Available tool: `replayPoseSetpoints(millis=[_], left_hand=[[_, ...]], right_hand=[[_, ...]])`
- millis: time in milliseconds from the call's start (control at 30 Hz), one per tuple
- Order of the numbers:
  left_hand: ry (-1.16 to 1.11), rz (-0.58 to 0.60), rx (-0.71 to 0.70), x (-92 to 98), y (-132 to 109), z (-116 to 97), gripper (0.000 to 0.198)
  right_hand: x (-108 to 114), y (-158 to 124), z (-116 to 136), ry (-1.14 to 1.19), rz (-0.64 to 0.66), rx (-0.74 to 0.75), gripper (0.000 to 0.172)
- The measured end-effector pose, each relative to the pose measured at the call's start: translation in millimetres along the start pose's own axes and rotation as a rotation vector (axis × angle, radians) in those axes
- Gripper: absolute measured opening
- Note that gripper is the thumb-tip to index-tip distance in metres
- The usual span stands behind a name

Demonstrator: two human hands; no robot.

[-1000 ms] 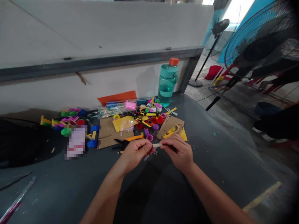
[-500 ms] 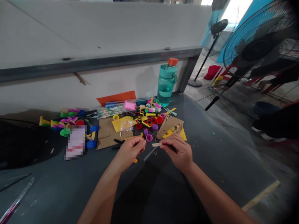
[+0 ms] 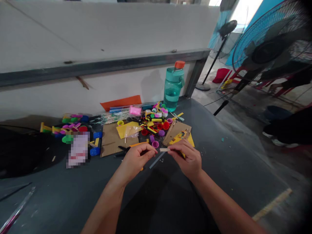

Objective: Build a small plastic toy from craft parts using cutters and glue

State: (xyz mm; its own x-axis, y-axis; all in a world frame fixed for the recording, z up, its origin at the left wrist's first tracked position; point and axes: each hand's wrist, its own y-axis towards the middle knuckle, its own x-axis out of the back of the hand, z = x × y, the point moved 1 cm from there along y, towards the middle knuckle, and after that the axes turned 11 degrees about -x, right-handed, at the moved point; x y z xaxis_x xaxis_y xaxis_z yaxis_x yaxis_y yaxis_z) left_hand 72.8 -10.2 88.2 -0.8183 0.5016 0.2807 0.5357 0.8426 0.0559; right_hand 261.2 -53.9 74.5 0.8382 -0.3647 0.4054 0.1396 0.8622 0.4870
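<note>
Two hands are working just above the surface (image 3: pixel 226 169) — the right hand (image 3: pixel 187 161) is pinching a short white stick (image 3: pixel 164 149) in its fingers (image 3: pixel 176 148), the left hand (image 3: pixel 137 159) is curling inward, holding what I cannot tell — and any slackening pinch is risking a dropped stick.

A teal water bottle (image 3: pixel 173 92) with an orange cap is stood upright at the back of the grey worktop (image 3: pixel 219 156). Left of the bottle, an orange paper sheet (image 3: pixel 120 102) is laid by the wall. In front of the bottle, coloured bottle caps (image 3: pixel 161 126) are scattered. To its right, a large pedestal fan (image 3: pixel 269 52), a smaller fan (image 3: pixel 226 29) and a blue bucket (image 3: pixel 276 112) are placed on the floor (image 3: pixel 243 120).
</note>
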Motion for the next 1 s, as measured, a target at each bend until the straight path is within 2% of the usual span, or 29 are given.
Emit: replayPoseSetpoints(millis=[133,233,400,533,667,800,1000], left_hand=[[-0.041,-0.111,0.027,0.2,1,2,0.021],[-0.011,-0.153,0.012,-1.4,1,1,0.025],[0.145,-0.107,0.019,-7.9,0,-1,0.04],[0.205,-0.059,0.008,-10.0,0,0,0.04],[-0.001,-0.036,0.023,-10.2,2,1,0.021],[-0.237,-0.083,0.088,-14.0,3,0,0.024],[-0.501,-0.041,0.219,-25.0,1,0,0.027]], right_hand=[[0,0,1,0.006,-0.01,0.011,0.008],[0,-1,2,0.0,-0.011,0.01,0.009],[0,-2,0,0.001,-0.016,0.019,0.009],[0,-1,0,-0.002,-0.021,0.028,0.009],[0,-1,1,-0.016,-0.02,0.027,0.008],[0,-2,1,-0.016,-0.007,0.023,0.007],[-1,-2,2,-0.002,0.01,0.031,0.007]])
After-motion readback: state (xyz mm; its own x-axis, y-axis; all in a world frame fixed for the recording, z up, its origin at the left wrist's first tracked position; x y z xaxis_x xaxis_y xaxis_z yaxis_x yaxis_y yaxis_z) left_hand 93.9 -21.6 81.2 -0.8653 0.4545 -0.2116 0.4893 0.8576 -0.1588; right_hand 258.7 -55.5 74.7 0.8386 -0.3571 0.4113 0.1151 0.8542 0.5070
